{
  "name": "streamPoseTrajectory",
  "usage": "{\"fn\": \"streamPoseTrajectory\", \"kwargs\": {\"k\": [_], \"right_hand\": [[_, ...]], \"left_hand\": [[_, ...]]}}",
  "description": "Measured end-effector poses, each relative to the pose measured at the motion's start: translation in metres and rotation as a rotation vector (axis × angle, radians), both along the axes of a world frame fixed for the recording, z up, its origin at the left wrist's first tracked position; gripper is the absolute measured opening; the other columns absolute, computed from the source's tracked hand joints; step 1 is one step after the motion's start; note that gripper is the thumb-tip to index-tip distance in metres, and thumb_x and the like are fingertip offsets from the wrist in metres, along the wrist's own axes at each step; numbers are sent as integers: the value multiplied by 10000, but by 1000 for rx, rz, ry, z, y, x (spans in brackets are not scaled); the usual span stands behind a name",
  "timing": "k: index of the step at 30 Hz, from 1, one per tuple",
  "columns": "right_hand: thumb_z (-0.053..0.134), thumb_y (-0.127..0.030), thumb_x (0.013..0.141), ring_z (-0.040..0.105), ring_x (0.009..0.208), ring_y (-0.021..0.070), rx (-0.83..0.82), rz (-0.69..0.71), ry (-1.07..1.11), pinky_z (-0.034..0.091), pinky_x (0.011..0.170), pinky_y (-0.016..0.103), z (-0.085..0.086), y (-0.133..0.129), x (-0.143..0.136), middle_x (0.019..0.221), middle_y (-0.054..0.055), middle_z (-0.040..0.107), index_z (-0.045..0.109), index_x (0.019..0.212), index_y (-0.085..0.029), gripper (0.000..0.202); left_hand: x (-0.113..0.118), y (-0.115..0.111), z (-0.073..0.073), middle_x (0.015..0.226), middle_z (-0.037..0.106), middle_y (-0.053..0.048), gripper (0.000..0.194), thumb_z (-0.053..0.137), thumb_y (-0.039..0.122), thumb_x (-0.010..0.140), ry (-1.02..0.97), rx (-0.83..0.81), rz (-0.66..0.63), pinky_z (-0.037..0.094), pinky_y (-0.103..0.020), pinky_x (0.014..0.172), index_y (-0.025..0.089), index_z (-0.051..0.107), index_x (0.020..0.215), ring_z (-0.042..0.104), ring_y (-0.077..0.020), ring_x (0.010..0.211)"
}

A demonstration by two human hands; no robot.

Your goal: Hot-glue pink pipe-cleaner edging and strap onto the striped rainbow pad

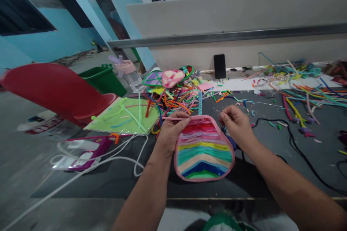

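My left hand (173, 131) grips the upper left edge of a rounded panel of striped pipe cleaners (204, 151), held up over the table's front part. Its bands run from red and pink through yellow, teal and beige to blue and green, inside a pink border. From the top left corner a pink pipe cleaner end (173, 118) sticks out past my fingers. Just right of the panel's top, my right hand (235, 122) is closed in a pinch, apart from the panel. Whatever lies between those fingertips is too small to make out. A light blue pipe cleaner piece (200, 103) is behind the panel.
Loose pipe cleaners (173, 103) and finished shapes (172, 78) pile up at the back left. A green sheet (127, 115), a purple power strip (89, 155) and white cables lie left. A phone (219, 66) leans at the back; a black cable (292, 144) crosses the right side.
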State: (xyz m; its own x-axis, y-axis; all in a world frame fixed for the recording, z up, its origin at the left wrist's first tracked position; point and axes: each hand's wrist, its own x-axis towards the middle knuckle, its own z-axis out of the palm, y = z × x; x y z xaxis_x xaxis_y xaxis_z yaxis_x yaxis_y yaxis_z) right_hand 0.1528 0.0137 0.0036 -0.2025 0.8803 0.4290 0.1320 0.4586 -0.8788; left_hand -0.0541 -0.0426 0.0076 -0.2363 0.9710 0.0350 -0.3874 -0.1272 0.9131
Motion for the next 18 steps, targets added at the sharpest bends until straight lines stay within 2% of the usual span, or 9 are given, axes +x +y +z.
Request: {"fn": "streamPoseTrajectory", "kwargs": {"k": [2,6,11,18], "right_hand": [[577,-265,795,575,580,123,-36,15,49,453,564,249,0,0,-2,674,-19,599,555,823,-211,64],[576,-275,801,631,664,144,-54,70,67,506,652,282,2,-2,-2,743,6,654,620,952,-204,173],[563,-310,851,606,644,140,26,41,-78,467,596,257,3,-6,-2,734,20,676,691,870,-188,177],[605,-277,834,612,628,138,82,0,-162,447,578,240,6,-12,-5,711,15,698,713,806,-185,145]], "left_hand": [[0,0,0,666,667,23,240,825,214,626,0,2,4,516,-224,580,165,640,771,633,-112,584],[0,0,0,675,671,25,222,818,211,641,17,9,8,514,-220,584,169,646,775,630,-106,587],[0,1,-3,674,665,24,212,816,212,649,46,23,-1,501,-219,570,168,650,774,624,-110,586],[2,0,-6,695,657,18,196,806,213,665,78,48,1,484,-207,568,168,663,792,611,-105,602]]}}
